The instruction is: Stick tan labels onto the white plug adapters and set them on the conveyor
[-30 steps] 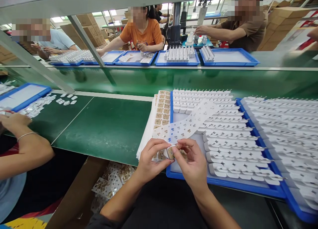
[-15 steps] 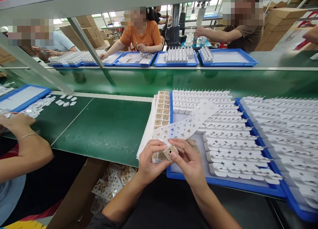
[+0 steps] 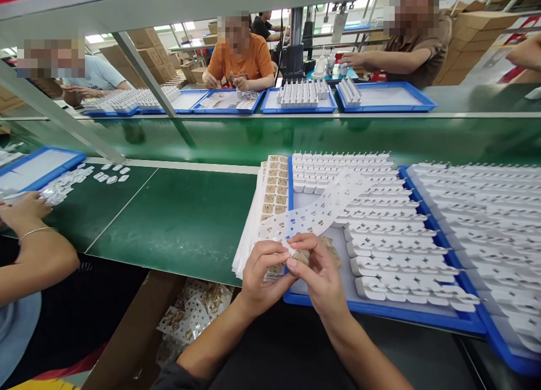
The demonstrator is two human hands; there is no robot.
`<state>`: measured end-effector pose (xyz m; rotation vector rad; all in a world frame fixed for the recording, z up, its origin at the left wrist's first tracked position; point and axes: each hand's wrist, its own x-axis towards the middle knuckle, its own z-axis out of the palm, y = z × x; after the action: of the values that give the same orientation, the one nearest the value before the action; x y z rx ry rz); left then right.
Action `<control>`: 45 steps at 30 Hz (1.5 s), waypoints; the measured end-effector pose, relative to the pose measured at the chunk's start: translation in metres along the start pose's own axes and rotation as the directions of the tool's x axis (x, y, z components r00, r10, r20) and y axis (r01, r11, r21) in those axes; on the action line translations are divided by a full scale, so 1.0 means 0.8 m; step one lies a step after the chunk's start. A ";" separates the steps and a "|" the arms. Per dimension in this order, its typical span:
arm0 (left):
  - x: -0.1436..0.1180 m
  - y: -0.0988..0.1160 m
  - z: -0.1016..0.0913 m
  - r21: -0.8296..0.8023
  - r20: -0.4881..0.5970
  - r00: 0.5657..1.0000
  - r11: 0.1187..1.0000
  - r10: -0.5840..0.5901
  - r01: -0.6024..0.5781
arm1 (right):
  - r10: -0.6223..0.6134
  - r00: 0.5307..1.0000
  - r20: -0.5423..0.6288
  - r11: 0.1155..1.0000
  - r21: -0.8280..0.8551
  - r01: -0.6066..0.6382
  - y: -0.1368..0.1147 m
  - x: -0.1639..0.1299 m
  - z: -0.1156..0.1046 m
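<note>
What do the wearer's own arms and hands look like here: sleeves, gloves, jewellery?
Both hands are bare: the left hand and right hand show no gloves, rings or watch. The forearms are uncovered too, with no sleeve visible down to the picture's bottom edge.

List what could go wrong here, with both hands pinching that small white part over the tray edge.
1. The small white part is held only by fingertips of the left hand and right hand above the blue tray edge; a slip might drop it off the table.
2. The loose sticker sheet lies draped over the rows of white adapters and could get dragged.
</note>
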<state>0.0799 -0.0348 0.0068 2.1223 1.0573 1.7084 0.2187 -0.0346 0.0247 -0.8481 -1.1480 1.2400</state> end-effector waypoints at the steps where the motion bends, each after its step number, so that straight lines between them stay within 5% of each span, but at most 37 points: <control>1: 0.000 0.001 0.000 0.001 -0.003 1.000 1.000 0.005 -0.005 | 0.007 1.000 -0.005 1.000 0.020 -0.006 0.001 0.001 -0.001; 18: 0.005 0.004 -0.001 0.139 0.000 0.992 0.982 0.128 -0.126 | -0.019 0.999 -0.046 0.998 0.057 0.021 0.005 -0.002 -0.005; 32: -0.002 0.000 -0.001 -0.006 0.027 0.996 0.997 0.082 -0.082 | 0.019 0.999 -0.038 0.999 0.051 -0.017 0.006 -0.002 -0.013; 36: -0.003 -0.003 -0.003 -0.073 0.042 0.999 0.997 -0.006 0.009 | 0.021 0.996 0.087 0.991 -0.130 -0.009 -0.006 0.002 -0.027; 41: -0.002 -0.002 -0.007 -0.079 0.086 0.996 0.996 -0.024 0.031 | -0.146 0.972 0.183 0.845 -0.488 0.219 -0.029 0.012 -0.041; 45: -0.004 0.000 -0.007 -0.025 0.100 0.987 0.992 -0.123 0.127 | -0.399 0.865 0.305 0.602 -0.624 0.498 -0.028 0.012 -0.039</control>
<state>0.0745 -0.0383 0.0056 2.0516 1.1030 1.5371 0.2539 -0.0262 0.0400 -0.9254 -1.8608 0.4141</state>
